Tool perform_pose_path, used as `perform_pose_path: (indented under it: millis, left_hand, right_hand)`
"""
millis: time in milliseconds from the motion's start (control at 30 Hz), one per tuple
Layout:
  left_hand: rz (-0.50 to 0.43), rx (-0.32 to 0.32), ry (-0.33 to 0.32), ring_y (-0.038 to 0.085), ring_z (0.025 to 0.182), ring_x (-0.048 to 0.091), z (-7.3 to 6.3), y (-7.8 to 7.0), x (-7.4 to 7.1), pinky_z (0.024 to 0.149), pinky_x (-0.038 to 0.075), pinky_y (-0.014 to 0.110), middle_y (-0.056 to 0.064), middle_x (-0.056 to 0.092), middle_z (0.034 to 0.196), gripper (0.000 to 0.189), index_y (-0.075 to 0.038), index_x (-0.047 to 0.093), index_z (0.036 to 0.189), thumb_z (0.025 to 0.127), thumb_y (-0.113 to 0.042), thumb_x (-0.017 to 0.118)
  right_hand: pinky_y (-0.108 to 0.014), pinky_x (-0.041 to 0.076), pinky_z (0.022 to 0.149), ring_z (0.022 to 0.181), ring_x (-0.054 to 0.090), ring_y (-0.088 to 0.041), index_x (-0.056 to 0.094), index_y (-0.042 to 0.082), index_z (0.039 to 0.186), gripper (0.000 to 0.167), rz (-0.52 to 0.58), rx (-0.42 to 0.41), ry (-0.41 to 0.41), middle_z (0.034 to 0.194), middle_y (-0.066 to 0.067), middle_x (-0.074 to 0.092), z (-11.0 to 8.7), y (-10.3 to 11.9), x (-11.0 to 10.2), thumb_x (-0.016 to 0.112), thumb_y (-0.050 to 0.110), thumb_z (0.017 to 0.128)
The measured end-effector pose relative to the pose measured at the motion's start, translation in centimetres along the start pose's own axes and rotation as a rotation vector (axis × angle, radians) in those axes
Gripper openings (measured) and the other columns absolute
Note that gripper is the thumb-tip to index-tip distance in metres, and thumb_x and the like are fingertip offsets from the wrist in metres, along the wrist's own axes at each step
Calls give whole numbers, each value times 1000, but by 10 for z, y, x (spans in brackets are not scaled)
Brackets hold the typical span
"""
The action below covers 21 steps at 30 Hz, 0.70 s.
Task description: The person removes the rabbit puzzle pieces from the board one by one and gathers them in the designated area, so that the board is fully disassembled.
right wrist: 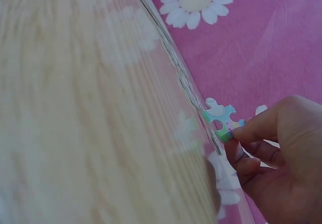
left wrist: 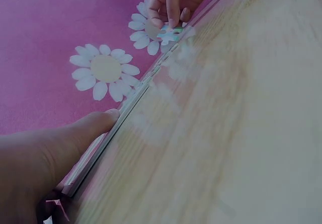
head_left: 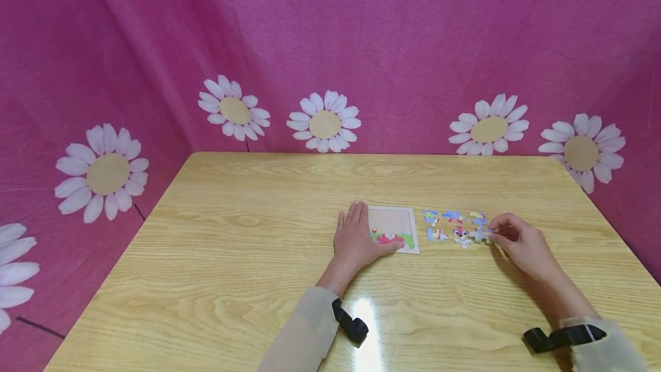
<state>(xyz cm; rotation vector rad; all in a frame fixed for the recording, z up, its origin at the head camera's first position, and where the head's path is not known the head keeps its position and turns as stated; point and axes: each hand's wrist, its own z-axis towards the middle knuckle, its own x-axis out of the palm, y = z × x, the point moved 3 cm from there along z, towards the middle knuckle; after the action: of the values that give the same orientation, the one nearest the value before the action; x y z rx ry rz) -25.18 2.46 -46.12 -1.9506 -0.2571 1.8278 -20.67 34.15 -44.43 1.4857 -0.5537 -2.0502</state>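
My right hand pinches a puzzle piece with blue, green and yellow print between thumb and forefinger. The piece is tilted up off the table in the right wrist view. My left hand rests at the left side of a square puzzle tray, fingers extended along that side and the thumb across the lower edge. Inside the tray, a green and pink strip fills the bottom; above it the pale base shows. Part of the tray is hidden by the left hand.
Between the tray and my right hand lie several loose puzzle pieces in two rough rows. Everything rests on a wood-grain table. A pink cloth with printed daisies hangs behind and beside the table.
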Motion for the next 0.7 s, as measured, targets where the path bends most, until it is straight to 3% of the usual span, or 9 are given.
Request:
perform_pose_path:
  millis: [167, 700]
  left_hand:
    - [-4, 3, 4, 17, 155, 15, 0, 0, 0, 129, 9, 38, 4, 26, 163, 116, -10, 23, 156, 70, -74, 68]
    - [-15, 7, 1, 19, 154, 16, -1, 0, 0, 128, 9, 39, 5, 26, 163, 116, -9, 22, 156, 71, -73, 69]
  right_hand:
    - [2, 38, 67, 80, 42, 22, 62, 0, 98, 8, -2, 36, 17, 96, -16, 65, -1, -4, -3, 63, -2, 91]
    - [-9, 40, 63, 75, 44, 10, 60, -2, 103, 10, 1, 76, 79, 93, -12, 61, 0, -14, -2, 59, 2, 95]
